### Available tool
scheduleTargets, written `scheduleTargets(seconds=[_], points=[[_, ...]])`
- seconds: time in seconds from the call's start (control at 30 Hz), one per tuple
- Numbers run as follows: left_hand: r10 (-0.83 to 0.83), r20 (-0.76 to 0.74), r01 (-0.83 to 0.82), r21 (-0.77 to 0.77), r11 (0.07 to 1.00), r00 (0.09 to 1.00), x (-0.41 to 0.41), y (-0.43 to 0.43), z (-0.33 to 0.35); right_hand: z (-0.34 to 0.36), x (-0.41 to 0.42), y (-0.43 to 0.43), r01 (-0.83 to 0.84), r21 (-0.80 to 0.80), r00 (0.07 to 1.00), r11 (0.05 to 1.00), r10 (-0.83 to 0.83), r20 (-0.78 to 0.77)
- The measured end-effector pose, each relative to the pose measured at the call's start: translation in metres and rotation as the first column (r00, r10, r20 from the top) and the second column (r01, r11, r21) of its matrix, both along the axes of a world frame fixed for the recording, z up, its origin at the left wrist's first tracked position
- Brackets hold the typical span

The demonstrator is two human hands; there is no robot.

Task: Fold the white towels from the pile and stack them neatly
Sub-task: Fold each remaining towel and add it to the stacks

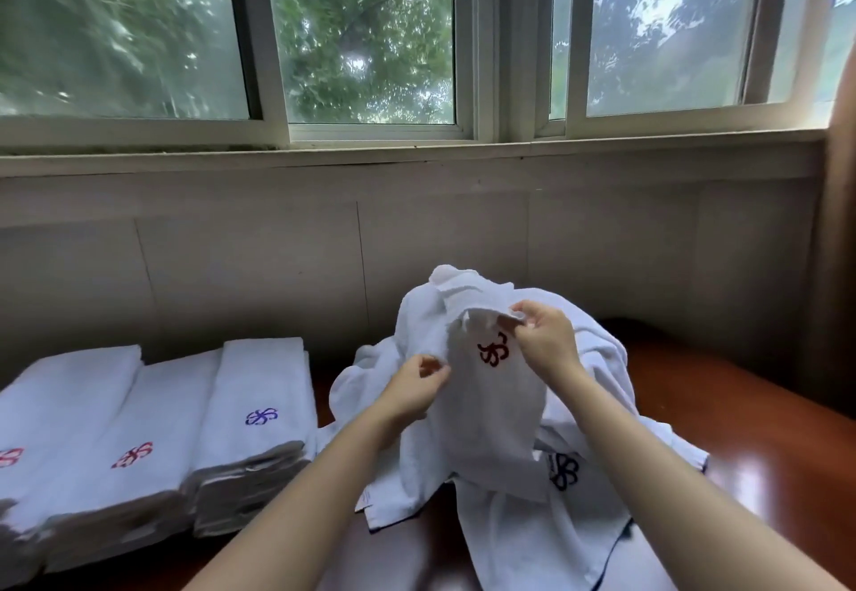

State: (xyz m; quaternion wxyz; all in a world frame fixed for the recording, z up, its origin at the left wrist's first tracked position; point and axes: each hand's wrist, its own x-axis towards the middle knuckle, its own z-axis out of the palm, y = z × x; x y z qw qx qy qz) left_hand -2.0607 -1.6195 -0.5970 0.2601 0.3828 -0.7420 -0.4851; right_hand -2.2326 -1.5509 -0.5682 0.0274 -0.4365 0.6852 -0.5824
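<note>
Both hands are up over the pile (579, 405) at centre right of the frame, holding one towel (491, 405) with a dark red emblem. The left hand (417, 386) pinches its left edge; the right hand (544, 336) pinches its top corner. Three folded stacks (153, 428) sit at lower left on the dark surface (764, 442).

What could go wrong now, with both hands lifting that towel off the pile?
1. The lifted towel still drapes onto the unfolded pile; pulling up may drag others toward the table edge.
2. The left hand and right hand pinch points close together, not clear corners, so the fold may start crooked.
3. Swinging left could brush the folded stacks.
</note>
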Motion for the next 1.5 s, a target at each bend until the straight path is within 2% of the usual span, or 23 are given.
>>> scheduleTargets(seconds=[0.1, 0.17, 0.27, 0.37, 0.47, 0.53, 0.57, 0.63, 0.7, 0.73, 0.77, 0.87, 0.93, 1.0, 1.1, 1.17, 1.23, 1.27, 1.33, 1.4, 1.47, 1.5], points=[[0.004, -0.134, 0.036, 0.297, 0.954, 0.991, 0.015, 0.01, 0.008, -0.002, 0.039, 0.025, -0.197, -0.15, 0.98, 0.969, 0.2, 0.005], [0.05, -0.169, 0.023, 0.403, 0.915, 0.984, 0.026, 0.014, 0.006, -0.004, 0.067, 0.042, -0.32, -0.206, 0.943, 0.925, 0.331, 0.02], [0.183, -0.211, -0.048, 0.522, 0.852, 0.96, 0.045, 0.023, -0.007, -0.018, 0.098, 0.059, -0.435, -0.183, 0.894, 0.881, 0.447, 0.025], [0.2, -0.323, 0.055, 0.634, 0.771, 0.925, 0.073, 0.029, -0.023, -0.038, 0.124, 0.067, -0.507, -0.097, 0.854, 0.857, 0.514, 0.08], [0.142, -0.372, 0.123, 0.605, 0.787, 0.918, 0.118, 0.037, -0.036, -0.066, 0.152, 0.07, -0.577, 0.068, 0.816, 0.814, 0.57, 0.094], [0.161, -0.331, 0.087, 0.624, 0.777, 0.93, 0.147, 0.044, -0.046, -0.085, 0.17, 0.071, -0.646, 0.174, 0.763, 0.744, 0.631, 0.137], [0.199, -0.305, 0.04, 0.629, 0.777, 0.932, 0.16, 0.046, -0.052, -0.093, 0.18, 0.071, -0.676, 0.222, 0.736, 0.703, 0.659, 0.153], [0.354, -0.197, -0.194, 0.556, 0.809, 0.914, 0.184, 0.048, -0.064, -0.107, 0.197, 0.072, -0.707, 0.285, 0.705, 0.648, 0.681, 0.199], [0.449, -0.119, -0.338, 0.498, 0.798, 0.885, 0.216, 0.046, -0.079, -0.122, 0.208, 0.074, -0.703, 0.266, 0.711, 0.66, 0.657, 0.25], [0.445, -0.099, -0.345, 0.49, 0.8, 0.89, 0.234, 0.046, -0.087, -0.129, 0.21, 0.075, -0.676, 0.284, 0.736, 0.68, 0.64, 0.219], [0.425, -0.085, -0.334, 0.489, 0.806, 0.901, 0.253, 0.047, -0.095, -0.136, 0.209, 0.075, -0.624, 0.341, 0.77, 0.703, 0.628, 0.116], [0.43, 0.067, -0.407, 0.475, 0.78, 0.901, 0.304, 0.049, -0.116, -0.147, 0.198, 0.072, -0.387, 0.511, 0.773, 0.768, 0.572, -0.274], [0.512, 0.236, -0.564, 0.347, 0.75, 0.826, 0.329, 0.045, -0.119, -0.15, 0.19, 0.068, -0.257, 0.553, 0.736, 0.792, 0.532, -0.419], [0.638, 0.31, -0.709, 0.282, 0.646, 0.705, 0.352, 0.037, -0.119, -0.154, 0.187, 0.061, -0.134, 0.63, 0.677, 0.765, 0.535, -0.505], [0.759, 0.318, -0.821, 0.15, 0.551, 0.568, 0.379, 0.036, -0.121, -0.16, 0.196, 0.055, -0.115, 0.742, 0.664, 0.66, 0.607, -0.437], [0.833, 0.314, -0.872, -0.029, 0.489, 0.456, 0.392, 0.037, -0.123, -0.162, 0.203, 0.051, -0.116, 0.732, 0.623, 0.672, 0.623, -0.473], [0.883, 0.261, -0.904, -0.075, 0.422, 0.39, 0.398, 0.039, -0.119, -0.162, 0.209, 0.049, -0.097, 0.686, 0.589, 0.721, 0.597, -0.545], [0.895, 0.185, -0.911, 0.005, 0.413, 0.406, 0.399, 0.041, -0.114, -0.16, 0.212, 0.047, -0.066, 0.661, 0.575, 0.748, 0.57, -0.587], [0.883, -0.101, -0.83, 0.307, 0.465, 0.457, 0.4, 0.047, -0.101, -0.154, 0.213, 0.042, 0.038, 0.599, 0.552, 0.8, 0.482, -0.68], [0.858, -0.389, -0.711, 0.494, 0.501, 0.334, 0.406, 0.057, -0.082, -0.144, 0.205, 0.039, 0.15, 0.489, 0.583, 0.859, 0.322, -0.746], [0.783, -0.613, -0.568, 0.611, 0.552, 0.101, 0.418, 0.07, -0.063, -0.136, 0.19, 0.038, 0.244, 0.371, 0.646, 0.896, 0.135, -0.751], [0.731, -0.682, -0.518, 0.621, 0.589, 0.013, 0.423, 0.075, -0.055, -0.134, 0.182, 0.039, 0.298, 0.35, 0.669, 0.888, 0.067, -0.741]])
